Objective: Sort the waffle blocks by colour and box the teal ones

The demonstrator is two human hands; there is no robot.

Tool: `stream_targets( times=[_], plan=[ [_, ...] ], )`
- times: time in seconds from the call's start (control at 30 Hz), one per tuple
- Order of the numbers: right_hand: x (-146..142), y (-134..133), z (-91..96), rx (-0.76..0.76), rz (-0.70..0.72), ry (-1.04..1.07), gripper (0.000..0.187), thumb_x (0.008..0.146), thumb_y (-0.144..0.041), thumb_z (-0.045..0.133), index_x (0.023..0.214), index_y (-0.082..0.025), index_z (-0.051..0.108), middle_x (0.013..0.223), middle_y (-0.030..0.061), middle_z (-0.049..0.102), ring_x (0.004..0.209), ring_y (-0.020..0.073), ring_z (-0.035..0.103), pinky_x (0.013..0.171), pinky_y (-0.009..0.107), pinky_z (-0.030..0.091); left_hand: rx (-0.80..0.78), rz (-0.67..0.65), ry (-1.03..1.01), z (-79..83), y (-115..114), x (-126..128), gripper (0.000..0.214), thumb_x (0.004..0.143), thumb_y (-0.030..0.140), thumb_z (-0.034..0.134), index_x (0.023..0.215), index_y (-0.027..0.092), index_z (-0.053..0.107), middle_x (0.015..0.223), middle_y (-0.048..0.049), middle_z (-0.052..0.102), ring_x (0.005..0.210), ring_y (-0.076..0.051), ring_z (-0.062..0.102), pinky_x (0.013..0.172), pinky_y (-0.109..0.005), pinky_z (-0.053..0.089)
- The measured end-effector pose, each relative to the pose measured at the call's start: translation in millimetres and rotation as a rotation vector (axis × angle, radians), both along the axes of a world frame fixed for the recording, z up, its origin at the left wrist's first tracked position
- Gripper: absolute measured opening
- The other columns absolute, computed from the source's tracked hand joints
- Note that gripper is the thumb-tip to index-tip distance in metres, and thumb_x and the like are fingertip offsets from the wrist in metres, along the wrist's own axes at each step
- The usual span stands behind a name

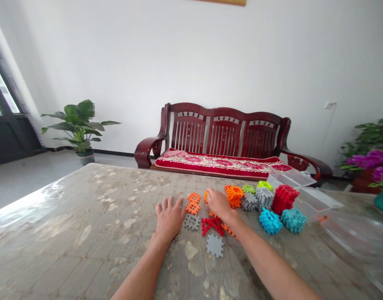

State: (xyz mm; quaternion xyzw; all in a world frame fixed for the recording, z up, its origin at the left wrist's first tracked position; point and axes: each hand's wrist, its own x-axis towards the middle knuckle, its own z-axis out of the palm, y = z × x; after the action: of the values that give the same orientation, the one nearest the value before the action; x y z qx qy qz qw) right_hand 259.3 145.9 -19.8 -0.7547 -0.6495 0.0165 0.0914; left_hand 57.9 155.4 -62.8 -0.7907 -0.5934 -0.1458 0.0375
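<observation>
My left hand [169, 216] lies flat on the table, fingers spread, just left of two orange window-shaped building tiles [193, 204]. My right hand [219, 203] is closed with its fingertips on an orange building tile [206, 196]. Below the orange pair lies a grey window-shaped tile [192, 222]. Red tiles [212, 226] sit under my right wrist, with more orange pieces partly hidden by the arm. Nearest me is a solid grey square tile [214, 245]. An orange stack of tiles [234, 196] stands right of my right hand.
Grey [265, 198], red [284, 198], blue [270, 221] and teal [293, 220] tile stacks stand to the right, green ones behind. Clear plastic boxes [319, 202] and a clear lid [356, 233] lie beyond them. A wooden bench [225, 137] is behind the table [94, 233].
</observation>
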Motion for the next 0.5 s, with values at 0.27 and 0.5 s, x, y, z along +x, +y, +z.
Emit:
stream_targets(
  times=[0.27, 0.5],
  plan=[
    [4, 5, -4.9, 0.017, -0.014, 0.036, 0.032, 0.090, -0.025, 0.053, 0.117, -0.014, 0.066, 0.121, 0.0136, 0.070, 0.116, 0.0226, 0.062, 0.094, 0.028, 0.043, -0.015, 0.002, -0.010, 0.5, 0, 0, 0.046, 0.096, 0.039, 0.042, 0.139, 0.031, 0.057, 0.147, -0.0136, 0.051, 0.137, -0.034, 0.040, 0.111, -0.058, 0.028],
    [-9, -5, -0.5, 0.003, 0.002, -0.029, 0.036, 0.085, -0.026, 0.061, 0.118, -0.013, 0.065, 0.117, 0.0166, 0.071, 0.112, 0.0271, 0.064, 0.094, 0.033, 0.045, -0.004, -0.005, -0.004, -0.8, 5, 1, 0.046, 0.096, 0.040, 0.042, 0.138, 0.030, 0.058, 0.146, -0.0141, 0.052, 0.137, -0.035, 0.041, 0.111, -0.057, 0.029]
  ],
)
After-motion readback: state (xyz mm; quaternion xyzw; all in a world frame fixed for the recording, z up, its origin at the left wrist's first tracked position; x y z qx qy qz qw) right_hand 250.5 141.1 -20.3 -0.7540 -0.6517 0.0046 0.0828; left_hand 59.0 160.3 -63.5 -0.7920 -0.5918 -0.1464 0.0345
